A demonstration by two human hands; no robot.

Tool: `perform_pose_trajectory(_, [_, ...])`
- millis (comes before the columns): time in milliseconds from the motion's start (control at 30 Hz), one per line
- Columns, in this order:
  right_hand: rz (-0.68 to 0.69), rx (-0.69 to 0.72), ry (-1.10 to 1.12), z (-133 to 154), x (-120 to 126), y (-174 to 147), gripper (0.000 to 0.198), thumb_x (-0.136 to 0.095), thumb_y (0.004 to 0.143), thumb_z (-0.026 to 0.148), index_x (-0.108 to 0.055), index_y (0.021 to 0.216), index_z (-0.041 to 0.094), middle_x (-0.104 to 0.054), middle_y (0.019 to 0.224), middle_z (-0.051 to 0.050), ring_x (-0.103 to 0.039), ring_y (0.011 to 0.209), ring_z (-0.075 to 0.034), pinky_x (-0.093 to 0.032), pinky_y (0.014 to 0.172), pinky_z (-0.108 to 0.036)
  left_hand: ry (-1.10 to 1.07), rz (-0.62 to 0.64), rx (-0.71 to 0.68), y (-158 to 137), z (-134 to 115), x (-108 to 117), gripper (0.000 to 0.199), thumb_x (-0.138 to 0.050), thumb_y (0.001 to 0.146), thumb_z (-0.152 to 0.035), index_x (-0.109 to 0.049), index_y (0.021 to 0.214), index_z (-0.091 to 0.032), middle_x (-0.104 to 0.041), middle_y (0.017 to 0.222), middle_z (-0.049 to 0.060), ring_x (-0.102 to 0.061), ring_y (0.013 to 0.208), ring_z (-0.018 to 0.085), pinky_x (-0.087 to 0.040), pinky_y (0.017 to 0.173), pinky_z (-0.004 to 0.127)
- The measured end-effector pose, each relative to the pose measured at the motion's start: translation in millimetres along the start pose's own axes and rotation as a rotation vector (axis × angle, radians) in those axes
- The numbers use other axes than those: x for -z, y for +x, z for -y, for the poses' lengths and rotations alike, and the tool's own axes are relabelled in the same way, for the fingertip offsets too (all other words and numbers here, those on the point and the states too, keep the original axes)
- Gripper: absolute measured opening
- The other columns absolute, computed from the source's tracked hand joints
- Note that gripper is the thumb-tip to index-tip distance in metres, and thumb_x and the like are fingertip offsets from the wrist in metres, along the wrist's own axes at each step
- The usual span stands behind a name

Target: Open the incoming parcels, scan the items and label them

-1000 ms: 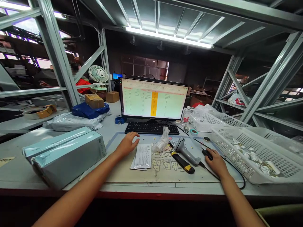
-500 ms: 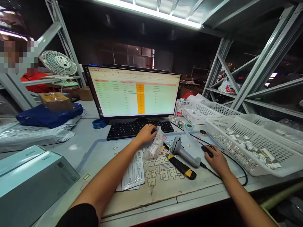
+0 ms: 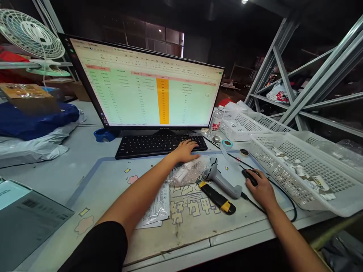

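My left hand rests over the right end of the black keyboard, fingers spread and holding nothing. Just below its wrist lies a clear bubble-wrap pouch with something white inside. My right hand is wrapped over a black computer mouse on the printed desk mat. Between the hands lie a grey barcode scanner and a black-and-yellow utility knife. A printed plastic packet is partly under my left forearm. Behind the keyboard, the monitor displays a spreadsheet with an orange column.
White perforated baskets line the right side, the nearest holding several small bottles. A plastic bottle and tape rolls stand by the monitor. Pale green boxes sit front left; a fan is behind blue and white packages.
My left hand has moved right along the keyboard and its fingers have spread. The bubble-wrap pouch, formerly raised against that hand, now lies flatter. The spreadsheet's selected cell has shifted right; the view is closer.
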State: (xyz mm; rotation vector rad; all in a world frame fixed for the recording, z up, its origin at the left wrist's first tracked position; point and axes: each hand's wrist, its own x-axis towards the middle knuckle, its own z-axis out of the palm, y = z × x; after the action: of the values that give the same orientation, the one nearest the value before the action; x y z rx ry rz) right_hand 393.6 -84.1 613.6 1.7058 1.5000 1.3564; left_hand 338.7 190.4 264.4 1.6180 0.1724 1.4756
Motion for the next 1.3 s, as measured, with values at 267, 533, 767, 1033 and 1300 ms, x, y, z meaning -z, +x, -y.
perform_pose_trajectory(267, [-0.003, 0.024, -0.005, -4.7, -2.4, 0.0, 0.051, -0.05, 0.099, 0.049, -0.076, 0.134, 0.024, -0.065, 0.143, -0.013, -0.067, 0.125, -0.034, -0.059, 0.106, -0.05, -0.043, 0.034, 0.01, 13.2, -6.9, -7.5, 0.061, -0.057, 0.097, -0.067, -0.065, 0.133, -0.018, -0.059, 0.159, 0.017, -0.023, 0.167, 0.042, -0.007, 0.137, 0.065])
perform_pose_trajectory(533, [-0.002, 0.049, -0.024, -1.8, -5.6, 1.7, 0.051, -0.047, 0.098, 0.049, -0.075, 0.133, 0.025, -0.066, 0.142, -0.012, -0.069, 0.124, -0.033, -0.061, 0.099, -0.048, -0.053, -0.23, -0.049, -0.4, -6.5, 32.4, 0.057, -0.059, 0.099, -0.058, -0.064, 0.139, -0.018, -0.049, 0.167, 0.017, -0.039, 0.16, 0.032, -0.025, 0.136, 0.047])
perform_pose_trajectory(767, [-0.028, 0.1, 0.025, -8.2, -12.5, 6.3, 0.054, -0.048, 0.094, 0.051, -0.062, 0.135, 0.018, -0.07, 0.134, -0.015, -0.07, 0.12, -0.035, -0.059, 0.102, -0.05, 0.047, -0.435, 0.262, -120.0, 61.3, 90.5, 0.043, -0.057, 0.098, -0.048, -0.069, 0.126, -0.017, -0.071, 0.136, 0.015, -0.064, 0.131, 0.032, -0.047, 0.12, 0.046])
perform_pose_trajectory(1033, [-0.019, 0.059, -0.042, -5.3, -12.1, 7.3, 0.049, -0.047, 0.097, 0.046, -0.068, 0.132, 0.019, -0.068, 0.134, -0.014, -0.067, 0.116, -0.032, -0.056, 0.102, -0.048, 0.188, -0.463, 0.723, -223.2, 111.9, 58.7, 0.064, -0.053, 0.099, -0.05, -0.059, 0.15, -0.013, -0.045, 0.169, 0.022, -0.036, 0.157, 0.049, -0.033, 0.126, 0.069])
perform_pose_trajectory(1300, [0.001, 0.019, -0.085, 0.9, -7.8, 6.2, 0.046, -0.047, 0.099, 0.041, -0.071, 0.133, 0.02, -0.066, 0.138, -0.013, -0.066, 0.115, -0.031, -0.056, 0.098, -0.046, 0.234, -0.357, 0.771, -222.6, 112.4, 50.9, 0.074, -0.049, 0.102, -0.054, -0.047, 0.165, -0.014, -0.036, 0.175, 0.022, -0.04, 0.157, 0.046, -0.037, 0.127, 0.063])
